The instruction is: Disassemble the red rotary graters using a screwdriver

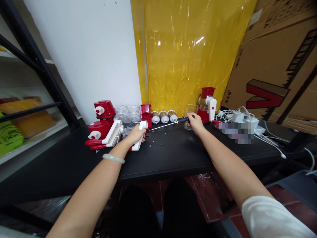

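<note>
My left hand [135,135] is closed around a white crank handle [143,125] with a red grip near its lower end. In my right hand [195,123] is a screwdriver [182,120] with a black and yellow handle. Its long thin shaft points left, and the tip is close to the white crank handle; whether they touch I cannot tell. Small screws [151,145] lie scattered on the black table [170,155] between my hands. Just behind my right hand stands a clear plastic cup [192,108], partly hidden by the fingers.
Left of my hands are red grater bodies [102,110] and more white crank handles [114,132]. Behind are clear containers [127,112], a red hopper part [146,112] and three grater drums [163,117]. On the right stand an assembled red grater [207,104] and tangled white cables [237,115].
</note>
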A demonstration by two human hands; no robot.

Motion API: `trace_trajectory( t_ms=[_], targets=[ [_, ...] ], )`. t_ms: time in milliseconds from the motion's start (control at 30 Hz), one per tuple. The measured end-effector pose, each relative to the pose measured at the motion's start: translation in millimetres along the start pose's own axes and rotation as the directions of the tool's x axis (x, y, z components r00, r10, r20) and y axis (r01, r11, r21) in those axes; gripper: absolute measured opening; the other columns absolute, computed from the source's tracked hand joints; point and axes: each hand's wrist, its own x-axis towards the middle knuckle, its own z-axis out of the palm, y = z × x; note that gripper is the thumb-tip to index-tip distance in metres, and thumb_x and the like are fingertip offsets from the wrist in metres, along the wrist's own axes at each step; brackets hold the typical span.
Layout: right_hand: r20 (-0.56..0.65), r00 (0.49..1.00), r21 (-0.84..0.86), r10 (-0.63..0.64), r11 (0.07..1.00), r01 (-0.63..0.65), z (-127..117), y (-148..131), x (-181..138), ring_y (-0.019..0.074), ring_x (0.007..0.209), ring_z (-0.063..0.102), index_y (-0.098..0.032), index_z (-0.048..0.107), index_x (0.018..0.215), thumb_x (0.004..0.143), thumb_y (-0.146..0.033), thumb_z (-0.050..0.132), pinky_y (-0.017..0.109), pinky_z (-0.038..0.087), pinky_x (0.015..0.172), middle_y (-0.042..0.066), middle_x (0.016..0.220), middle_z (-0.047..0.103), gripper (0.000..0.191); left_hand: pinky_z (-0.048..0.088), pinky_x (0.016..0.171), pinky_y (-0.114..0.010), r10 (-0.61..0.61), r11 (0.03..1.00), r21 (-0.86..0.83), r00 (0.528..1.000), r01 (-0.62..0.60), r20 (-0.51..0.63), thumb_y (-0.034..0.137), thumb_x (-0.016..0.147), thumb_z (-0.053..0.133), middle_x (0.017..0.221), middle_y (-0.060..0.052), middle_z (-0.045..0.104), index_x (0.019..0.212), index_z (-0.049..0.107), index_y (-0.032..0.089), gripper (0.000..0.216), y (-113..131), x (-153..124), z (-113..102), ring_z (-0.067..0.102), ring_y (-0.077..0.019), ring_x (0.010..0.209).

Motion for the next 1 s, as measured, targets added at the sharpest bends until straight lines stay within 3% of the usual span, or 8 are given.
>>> trace_trajectory(
  t_ms=[167,333,433,633,1000],
  targets=[
    [0.0,1.0,-0.009,0.021,1.0,-0.021,-0.3,-1.1,-0.7,0.009,0.03,0.042,-0.022,0.047,0.064,0.078,-0.045,0.063,0.019,0.032,0.032,-0.005,0.039,0.049,0.031,0.05,0.047,-0.024,0.122,0.99,0.078,0.991,-0.117,-0.062,0.015,0.064,0.07,0.083,-0.005,0.067,0.108,0.052,0.015,0.047,-0.6,2.7,-4.3,0.063,-0.0163,0.06],
    [0.007,1.0,-0.037,0.015,0.999,-0.015,0.3,-3.9,-3.4,0.0093,0.029,0.041,-0.022,0.048,0.065,0.078,-0.045,0.063,0.02,0.03,0.03,-0.005,0.039,0.049,0.03,0.05,0.049,-0.02,0.163,0.986,0.034,0.984,-0.165,0.073,0.017,0.058,0.079,0.11,-0.013,0.066,0.113,0.049,0.017,0.063,-5.4,1.7,-6.3,0.067,-0.0219,0.089],
    [0.014,1.0,-0.041,0.022,0.999,-0.021,0.8,-4.7,-3.8,0.0096,0.029,0.041,-0.022,0.048,0.065,0.079,-0.045,0.063,0.02,0.029,0.03,-0.005,0.038,0.048,0.03,0.05,0.048,-0.02,0.155,0.987,0.027,0.978,-0.16,0.139,0.018,0.059,0.079,0.106,-0.013,0.067,0.113,0.048,0.017,0.063,-5.5,-0.9,-4.7,0.067,-0.0212,0.086],
    [0.02,0.999,-0.022,0.029,0.999,-0.028,1.5,-5.0,-3.5,0.0096,0.029,0.042,-0.023,0.047,0.064,0.078,-0.044,0.064,0.02,0.03,0.03,-0.005,0.039,0.047,0.031,0.05,0.048,-0.022,0.14,0.983,0.106,0.983,-0.153,0.117,0.024,0.067,0.074,0.085,-0.006,0.07,0.109,0.049,0.017,0.049,2.3,-7.4,-2.1,0.069,-0.0224,0.08],
    [-0.024,0.999,-0.059,0.044,0.997,-0.046,-3.0,-4.1,0.7,0.0105,0.03,0.042,-0.022,0.049,0.064,0.078,-0.035,0.06,0.02,0.029,0.031,-0.005,0.037,0.046,0.022,0.049,0.049,-0.023,0.086,0.989,0.109,0.99,-0.098,0.11,0.02,0.072,0.071,0.082,-0.006,0.069,0.114,0.048,0.016,0.048,3.4,-7.9,-1.9,0.07,-0.0238,0.079]
  ],
)
